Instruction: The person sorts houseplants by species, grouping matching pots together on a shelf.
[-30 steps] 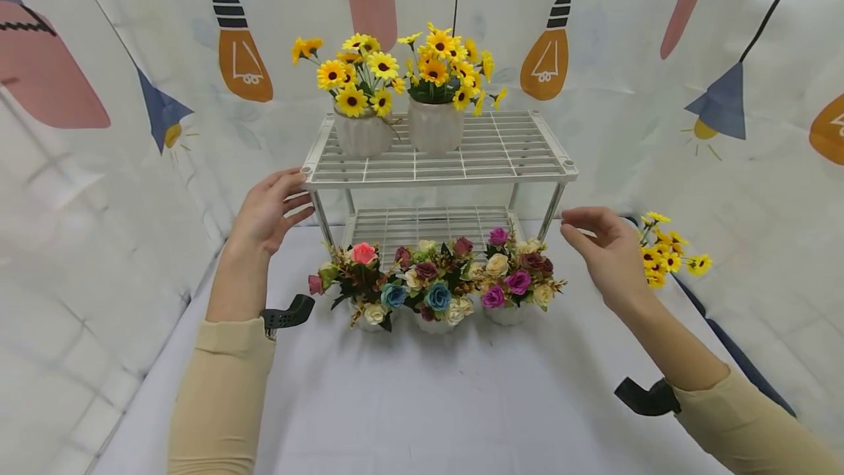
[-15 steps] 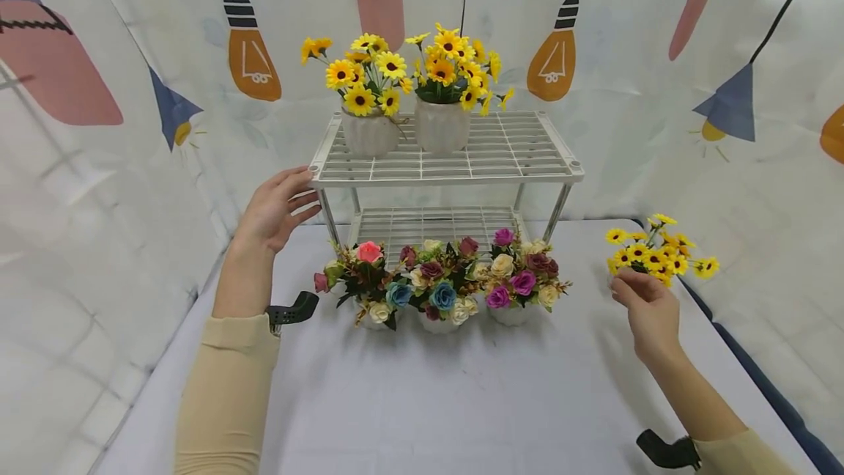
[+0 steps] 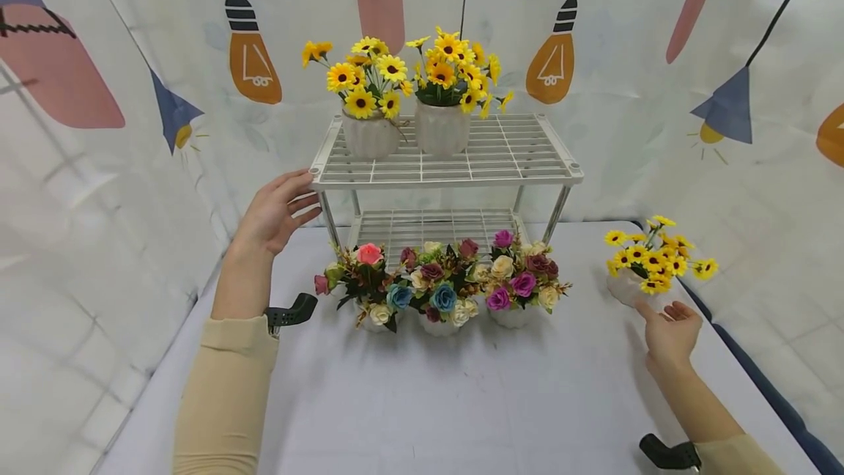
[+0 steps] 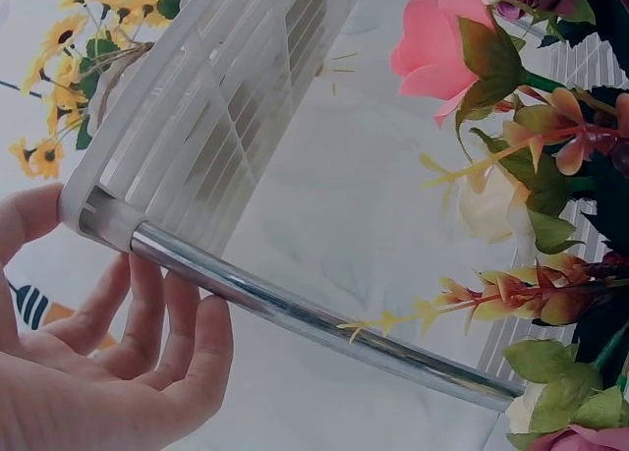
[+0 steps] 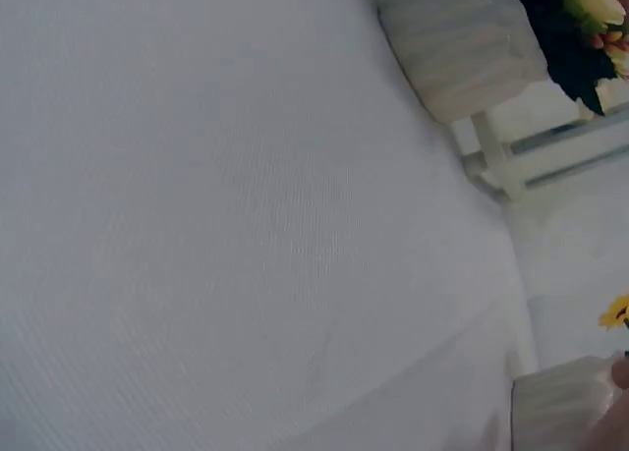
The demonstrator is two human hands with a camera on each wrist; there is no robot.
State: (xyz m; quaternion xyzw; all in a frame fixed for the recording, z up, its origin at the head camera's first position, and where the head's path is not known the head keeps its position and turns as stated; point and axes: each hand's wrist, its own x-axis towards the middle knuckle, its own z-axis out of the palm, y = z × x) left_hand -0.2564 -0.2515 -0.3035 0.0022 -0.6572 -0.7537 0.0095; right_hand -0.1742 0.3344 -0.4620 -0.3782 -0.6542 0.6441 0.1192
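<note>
My left hand (image 3: 272,215) grips the left front corner of a white two-tier wire shelf (image 3: 428,184). In the left wrist view its thumb lies on the corner, and its fingers (image 4: 147,313) are against the chrome post (image 4: 324,318). My right hand (image 3: 671,332) is beside a whitish pot (image 3: 622,287) of yellow daisy-like flowers (image 3: 653,259) at the table's right. Its fingers are loosely bent and hold nothing. In the right wrist view only a sliver of finger (image 5: 600,433) shows, overlapping that pot (image 5: 555,402).
Two pots of yellow flowers, one left (image 3: 369,136) and one right (image 3: 443,129), stand on the upper tier. Several pots of mixed roses (image 3: 438,295) line up before the lower tier (image 3: 428,222). A white cloth (image 3: 428,402) covers the table; a printed curtain (image 3: 613,130) hangs behind.
My right hand has moved right from near the shelf's right front post to the right-hand flower pot, then drawn slightly down beside it. The left hand stays on the shelf corner.
</note>
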